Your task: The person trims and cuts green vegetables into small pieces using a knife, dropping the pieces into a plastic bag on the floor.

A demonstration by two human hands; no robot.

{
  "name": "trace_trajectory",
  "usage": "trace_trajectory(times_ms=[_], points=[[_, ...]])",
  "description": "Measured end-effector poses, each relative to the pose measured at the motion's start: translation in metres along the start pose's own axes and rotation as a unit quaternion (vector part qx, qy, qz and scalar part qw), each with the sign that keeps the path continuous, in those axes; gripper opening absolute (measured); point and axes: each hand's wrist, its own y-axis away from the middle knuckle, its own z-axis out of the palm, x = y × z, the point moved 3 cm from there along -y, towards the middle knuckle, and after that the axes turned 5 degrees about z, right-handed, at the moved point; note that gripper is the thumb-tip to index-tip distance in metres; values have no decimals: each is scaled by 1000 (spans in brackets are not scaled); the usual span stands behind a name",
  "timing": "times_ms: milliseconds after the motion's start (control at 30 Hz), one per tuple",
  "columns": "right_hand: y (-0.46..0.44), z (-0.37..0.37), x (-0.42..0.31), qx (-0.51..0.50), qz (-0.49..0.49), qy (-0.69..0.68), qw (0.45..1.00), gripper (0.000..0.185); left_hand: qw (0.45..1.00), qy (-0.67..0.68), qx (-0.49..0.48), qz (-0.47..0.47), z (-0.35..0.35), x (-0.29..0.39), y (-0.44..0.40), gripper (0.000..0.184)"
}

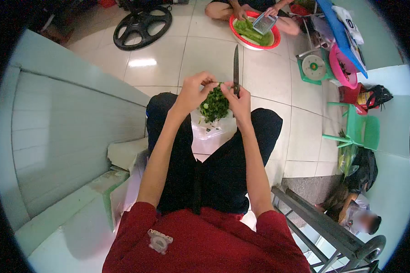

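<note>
Between my knees lies a heap of chopped green herbs (pixel 215 107), resting on what looks like a pale plastic bag (pixel 210 131). My left hand (pixel 193 93) is at the far left side of the heap, its fingertips pinched together; what they hold is too small to name. A knife (pixel 236 66) with a dark handle is gripped in my right hand (pixel 239 103), blade pointing up and away from me. The thumb and forefinger of that hand meet the left fingertips just above the herbs.
Across the tiled floor, another person's hands hold a grater (pixel 264 23) over a red-rimmed basin (pixel 275 42) of green vegetables. A scale (pixel 314 67), pink basin (pixel 343 68) and green chair (pixel 362 127) stand right. Metal railing (pixel 323 220) is at lower right, where another person sits.
</note>
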Motion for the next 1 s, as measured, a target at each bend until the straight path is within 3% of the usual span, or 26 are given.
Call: trace_trajectory(times_ms=[333, 633, 700, 833, 1000], points=[[7, 9, 18, 50, 107, -195, 974, 23, 1000, -15, -18, 12, 4, 1, -2, 10], [6, 6, 29, 64, 131, -236, 961, 18, 999, -20, -29, 15, 8, -1, -1, 9], [5, 3, 30, 70, 131, -216, 965, 19, 999, -28, 19, 21, 2, 2, -1, 9], [1, 5, 33, 93, 129, -119, 980, 22, 1000, -21, 20, -1, 0, 2, -2, 10], [0, 11, 42, 94, 108, -123, 982, 25, 1000, -15, 4, -22, 2, -3, -3, 12]])
